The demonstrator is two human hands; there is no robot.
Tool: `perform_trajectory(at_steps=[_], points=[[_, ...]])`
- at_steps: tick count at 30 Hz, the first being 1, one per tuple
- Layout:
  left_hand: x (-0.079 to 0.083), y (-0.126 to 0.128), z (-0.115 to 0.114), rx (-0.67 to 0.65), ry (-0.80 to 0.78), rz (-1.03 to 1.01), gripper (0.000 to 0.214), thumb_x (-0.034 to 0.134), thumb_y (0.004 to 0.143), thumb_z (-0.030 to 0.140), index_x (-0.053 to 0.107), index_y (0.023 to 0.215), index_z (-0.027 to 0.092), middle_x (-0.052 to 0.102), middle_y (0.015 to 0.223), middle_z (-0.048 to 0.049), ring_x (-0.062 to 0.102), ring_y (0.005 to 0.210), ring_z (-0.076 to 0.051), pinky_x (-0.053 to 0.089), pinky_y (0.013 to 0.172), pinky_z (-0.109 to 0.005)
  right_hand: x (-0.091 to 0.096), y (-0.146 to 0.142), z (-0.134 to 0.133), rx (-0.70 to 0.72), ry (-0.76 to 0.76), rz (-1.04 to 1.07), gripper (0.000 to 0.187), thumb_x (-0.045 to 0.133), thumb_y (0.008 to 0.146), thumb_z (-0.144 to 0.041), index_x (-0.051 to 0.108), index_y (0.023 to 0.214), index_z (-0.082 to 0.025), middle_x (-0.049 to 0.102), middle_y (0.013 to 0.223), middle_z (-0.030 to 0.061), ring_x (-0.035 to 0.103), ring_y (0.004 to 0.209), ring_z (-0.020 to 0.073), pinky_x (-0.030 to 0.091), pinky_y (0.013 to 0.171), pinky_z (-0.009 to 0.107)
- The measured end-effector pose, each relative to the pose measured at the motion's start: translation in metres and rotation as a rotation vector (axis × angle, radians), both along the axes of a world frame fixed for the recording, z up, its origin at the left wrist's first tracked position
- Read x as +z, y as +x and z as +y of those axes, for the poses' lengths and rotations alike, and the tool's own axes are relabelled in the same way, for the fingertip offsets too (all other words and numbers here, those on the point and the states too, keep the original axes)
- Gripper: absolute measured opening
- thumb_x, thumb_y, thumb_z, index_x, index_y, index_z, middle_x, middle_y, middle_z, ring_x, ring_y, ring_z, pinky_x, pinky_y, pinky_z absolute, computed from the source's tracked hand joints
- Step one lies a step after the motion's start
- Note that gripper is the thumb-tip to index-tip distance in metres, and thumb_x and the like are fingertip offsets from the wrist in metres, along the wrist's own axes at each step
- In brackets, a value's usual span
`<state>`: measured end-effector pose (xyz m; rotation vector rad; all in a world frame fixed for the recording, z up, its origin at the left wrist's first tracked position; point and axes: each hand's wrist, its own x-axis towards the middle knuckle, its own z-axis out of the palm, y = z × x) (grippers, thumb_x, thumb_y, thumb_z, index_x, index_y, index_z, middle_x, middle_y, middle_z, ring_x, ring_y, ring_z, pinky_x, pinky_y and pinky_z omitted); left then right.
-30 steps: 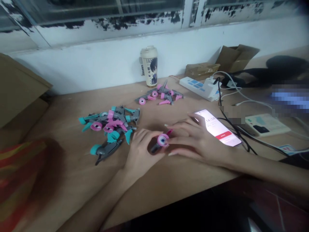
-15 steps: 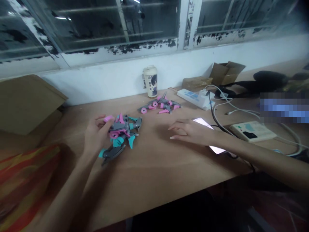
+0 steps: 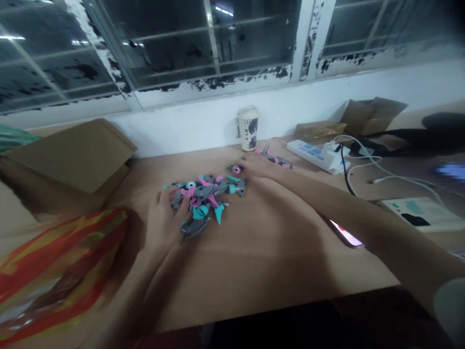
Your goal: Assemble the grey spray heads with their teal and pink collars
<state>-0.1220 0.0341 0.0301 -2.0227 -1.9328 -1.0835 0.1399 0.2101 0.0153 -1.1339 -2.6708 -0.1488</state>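
Grey trigger spray heads with pink or teal collars and triggers lie in a heap (image 3: 205, 191) on the table. My left hand (image 3: 163, 220) is at the left side of this heap, its fingers curled round a pink-and-grey spray head (image 3: 177, 199). Farther back, my right hand (image 3: 256, 166) reaches over a smaller group of pink-and-grey spray heads (image 3: 278, 159). One spray head (image 3: 236, 169) shows just left of its fingers. Blur and overlap hide what the right fingertips touch.
A printed coffee cup (image 3: 249, 130) stands by the wall. Cardboard boxes (image 3: 78, 155) are at left and back right. A power strip (image 3: 314, 154) with cables, a lit phone (image 3: 347, 235) and a pale box (image 3: 417, 213) lie right. A red-yellow bag (image 3: 83, 242) sits left.
My right hand has moved from above the phone's left side to the rear group of spray heads. The front heap looks fuller near my left hand. The view has shifted left.
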Motion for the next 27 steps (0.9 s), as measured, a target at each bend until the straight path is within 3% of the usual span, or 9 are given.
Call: perform_trajectory(at_steps=[7, 13, 19, 22, 27], points=[[-0.015, 0.03, -0.027, -0.152, -0.047, -0.018, 0.025, 0.053, 0.085, 0.033, 0.056, 0.106, 0.02, 0.059, 0.104, -0.0075, 0.06, 0.095, -0.024, 0.05, 0.082, -0.04, -0.004, -0.016, 0.017, 0.128, 0.001, 0.008, 0.03, 0.051, 0.082, -0.012, 0.064, 0.109, -0.019, 0.056, 0.116, 0.0137, 0.045, 0.11, 0.0258, 0.032, 0.093, 0.036], [-0.023, 0.034, -0.021, -0.207, -0.067, -0.059, 0.018, 0.052, 0.085, 0.029, 0.057, 0.099, 0.02, 0.061, 0.101, -0.0065, 0.06, 0.093, -0.023, 0.05, 0.078, -0.036, 0.011, -0.007, 0.009, 0.024, 0.024, 0.216, 0.029, 0.054, 0.084, -0.025, 0.058, 0.107, -0.01, 0.056, 0.113, 0.0161, 0.047, 0.109, 0.0271, 0.037, 0.091, 0.037], [-0.019, 0.048, -0.025, -0.3, -0.138, -0.104, 0.014, 0.05, 0.088, 0.029, 0.059, 0.095, 0.021, 0.063, 0.092, -0.0032, 0.06, 0.087, -0.019, 0.049, 0.075, -0.032, 0.039, 0.022, -0.055, -0.037, 0.057, 0.453, 0.033, 0.053, 0.082, -0.029, 0.048, 0.11, -0.015, 0.06, 0.111, 0.0101, 0.056, 0.1, 0.0239, 0.042, 0.083, 0.037], [-0.016, 0.067, -0.028, -0.36, -0.206, -0.166, 0.015, 0.049, 0.088, 0.03, 0.058, 0.095, 0.021, 0.065, 0.091, -0.0017, 0.061, 0.083, -0.017, 0.049, 0.074, -0.03, 0.045, 0.038, -0.1, 0.07, 0.095, 0.578, 0.027, 0.06, 0.075, -0.026, 0.053, 0.1, -0.017, 0.063, 0.107, 0.0084, 0.056, 0.099, 0.0253, 0.041, 0.086, 0.04], [-0.021, 0.112, -0.027, -0.533, -0.399, -0.366, 0.021, 0.046, 0.089, 0.036, 0.056, 0.1, 0.02, 0.065, 0.093, -0.0029, 0.063, 0.08, -0.016, 0.05, 0.071, -0.028, 0.032, 0.055, -0.157, 0.186, -0.062, 0.371, 0.026, 0.059, 0.073, -0.023, 0.055, 0.099, -0.019, 0.065, 0.097, 0.0056, 0.058, 0.094, 0.0225, 0.036, 0.093, 0.042]])
